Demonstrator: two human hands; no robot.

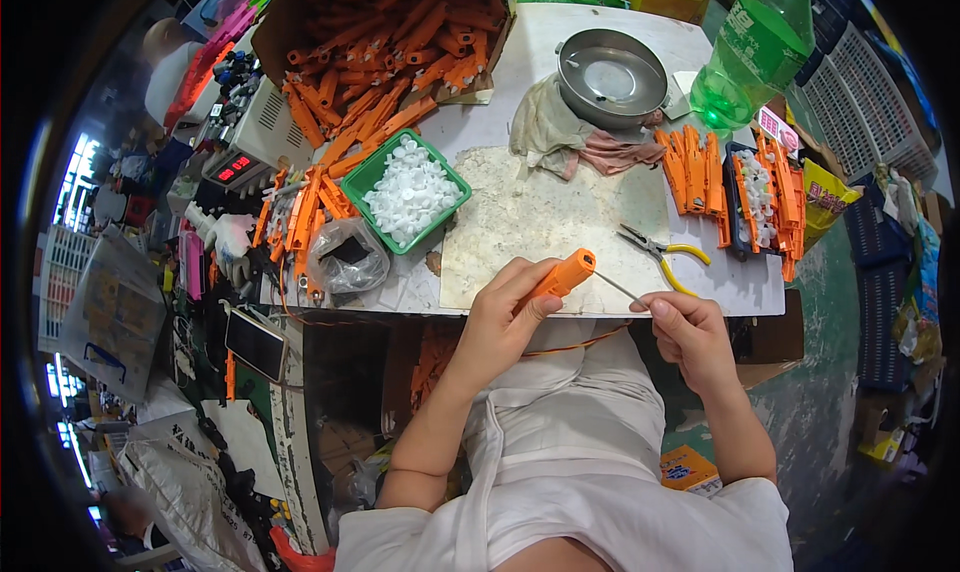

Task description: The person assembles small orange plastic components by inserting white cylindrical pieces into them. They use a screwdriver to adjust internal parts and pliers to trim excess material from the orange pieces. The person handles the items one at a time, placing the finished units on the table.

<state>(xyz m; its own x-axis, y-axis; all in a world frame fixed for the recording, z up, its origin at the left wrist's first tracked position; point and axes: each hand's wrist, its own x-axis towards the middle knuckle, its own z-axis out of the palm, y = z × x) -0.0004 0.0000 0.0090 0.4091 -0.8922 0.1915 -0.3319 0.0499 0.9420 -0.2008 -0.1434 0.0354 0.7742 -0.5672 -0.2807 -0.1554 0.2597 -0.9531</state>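
Two hands (508, 308) (692, 334) pinching at table (735, 297) edge: left orange casing (564, 275), right rod (621, 289); open mat (550, 207) ahead.

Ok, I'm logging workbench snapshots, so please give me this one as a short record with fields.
Left hand: holds an orange plastic part
Right hand: holds a thin metal rod, tip at or near that part's end
Near right hand: yellow-handled pliers
Green tray: small white pieces
Cardboard box, upper left: many orange parts
Back of table: metal bowl, green bottle

The casing (565, 274) is orange, the basket (437, 221) green, plier handles (690, 249) yellow.
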